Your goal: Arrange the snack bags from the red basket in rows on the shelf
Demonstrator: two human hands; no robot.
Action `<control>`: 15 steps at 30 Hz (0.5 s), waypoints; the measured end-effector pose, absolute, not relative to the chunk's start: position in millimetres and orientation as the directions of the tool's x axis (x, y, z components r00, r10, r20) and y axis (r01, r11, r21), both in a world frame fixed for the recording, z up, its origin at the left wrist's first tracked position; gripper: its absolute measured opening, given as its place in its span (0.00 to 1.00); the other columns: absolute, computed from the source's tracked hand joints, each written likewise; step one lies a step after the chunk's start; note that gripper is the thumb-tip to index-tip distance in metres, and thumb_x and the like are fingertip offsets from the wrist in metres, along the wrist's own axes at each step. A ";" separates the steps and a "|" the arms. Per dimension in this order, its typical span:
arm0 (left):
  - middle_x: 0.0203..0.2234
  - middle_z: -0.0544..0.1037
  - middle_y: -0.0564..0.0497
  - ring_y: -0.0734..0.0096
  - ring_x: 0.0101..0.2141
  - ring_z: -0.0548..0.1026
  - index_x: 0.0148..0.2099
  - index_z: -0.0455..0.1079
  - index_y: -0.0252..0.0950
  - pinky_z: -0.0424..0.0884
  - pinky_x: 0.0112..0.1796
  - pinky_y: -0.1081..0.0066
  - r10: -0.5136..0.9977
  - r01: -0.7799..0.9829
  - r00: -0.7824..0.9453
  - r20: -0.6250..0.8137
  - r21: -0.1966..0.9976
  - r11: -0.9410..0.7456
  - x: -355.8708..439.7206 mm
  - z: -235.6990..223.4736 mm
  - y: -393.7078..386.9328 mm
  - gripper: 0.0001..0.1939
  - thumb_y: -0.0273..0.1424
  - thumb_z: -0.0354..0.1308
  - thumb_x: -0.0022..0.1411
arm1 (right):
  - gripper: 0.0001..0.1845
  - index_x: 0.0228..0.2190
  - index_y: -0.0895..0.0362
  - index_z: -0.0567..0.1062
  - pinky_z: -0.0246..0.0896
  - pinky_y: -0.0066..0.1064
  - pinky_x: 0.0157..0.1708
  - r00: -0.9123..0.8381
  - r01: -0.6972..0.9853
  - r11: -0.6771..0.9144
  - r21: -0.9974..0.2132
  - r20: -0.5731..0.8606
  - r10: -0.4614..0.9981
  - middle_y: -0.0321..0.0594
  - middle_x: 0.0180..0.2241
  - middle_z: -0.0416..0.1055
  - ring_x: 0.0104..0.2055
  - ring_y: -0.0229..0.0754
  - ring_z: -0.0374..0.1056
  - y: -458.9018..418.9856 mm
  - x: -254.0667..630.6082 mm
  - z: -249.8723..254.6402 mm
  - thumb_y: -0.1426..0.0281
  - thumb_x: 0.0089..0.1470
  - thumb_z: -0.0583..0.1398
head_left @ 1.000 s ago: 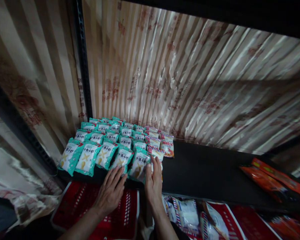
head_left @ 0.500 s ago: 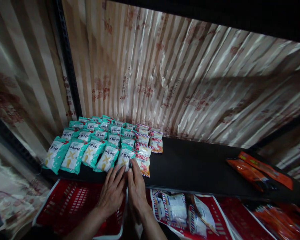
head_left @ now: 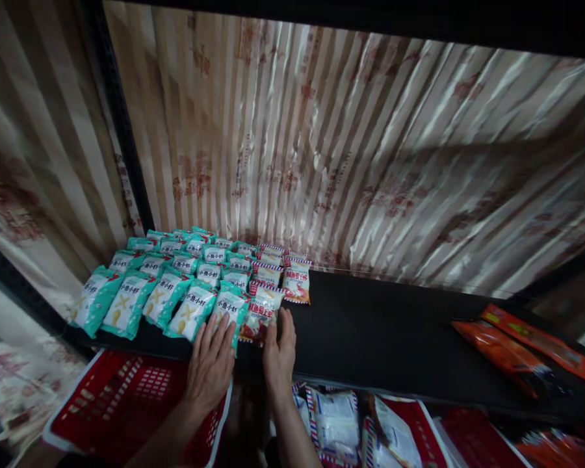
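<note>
My left hand (head_left: pixel 209 364) lies with fingers stretched out over the lower part of a teal-and-white snack bag (head_left: pixel 230 300), the rightmost in the front row of teal bags. Nothing is gripped in it. At the lower right edge of a white snack bag with red lettering and a striped top (head_left: pixel 264 313) is my right hand (head_left: pixel 279 348), fingers extended and pointing up; whether it touches the bag is hard to tell. Several rows of teal bags (head_left: pixel 130 302) lean back on the black shelf (head_left: pixel 380 331). Another red-lettered bag (head_left: pixel 296 281) sits behind, to the right.
Orange packets (head_left: pixel 500 348) lie on the shelf's right part. Under the front edge stand a red basket (head_left: pixel 53 422) at left and a further basket holding striped white bags (head_left: pixel 335 419). A black upright post (head_left: pixel 119 117) and draped striped cloth (head_left: pixel 253 130) enclose the shelf.
My right hand has moved from the rightmost front teal bag to the right side of the red-lettered bag. My left hand has shifted right onto that teal bag. The view has swung rightward.
</note>
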State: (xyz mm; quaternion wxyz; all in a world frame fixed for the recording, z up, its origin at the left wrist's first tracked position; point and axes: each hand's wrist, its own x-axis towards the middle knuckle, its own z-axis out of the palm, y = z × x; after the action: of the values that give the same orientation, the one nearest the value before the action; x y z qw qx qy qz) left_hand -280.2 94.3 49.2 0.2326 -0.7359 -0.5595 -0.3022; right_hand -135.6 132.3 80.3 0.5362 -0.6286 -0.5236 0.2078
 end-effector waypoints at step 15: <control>0.60 0.58 0.44 0.57 0.62 0.48 0.62 0.54 0.34 0.49 0.58 0.55 0.654 0.959 0.219 0.724 -0.036 -0.282 -260.5 56.6 90.9 0.26 0.27 0.46 0.61 | 0.37 0.57 0.62 0.58 0.52 0.41 0.54 0.339 0.282 0.014 -0.959 0.114 0.934 0.52 0.56 0.60 0.58 0.50 0.57 134.1 -129.0 73.8 0.53 0.52 0.50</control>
State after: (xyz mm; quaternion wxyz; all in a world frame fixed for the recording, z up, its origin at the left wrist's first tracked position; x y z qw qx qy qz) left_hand -260.5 90.9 56.6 0.2494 -0.7399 -0.5449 -0.3057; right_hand -129.0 134.1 73.8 0.5231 -0.6292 -0.4833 0.3114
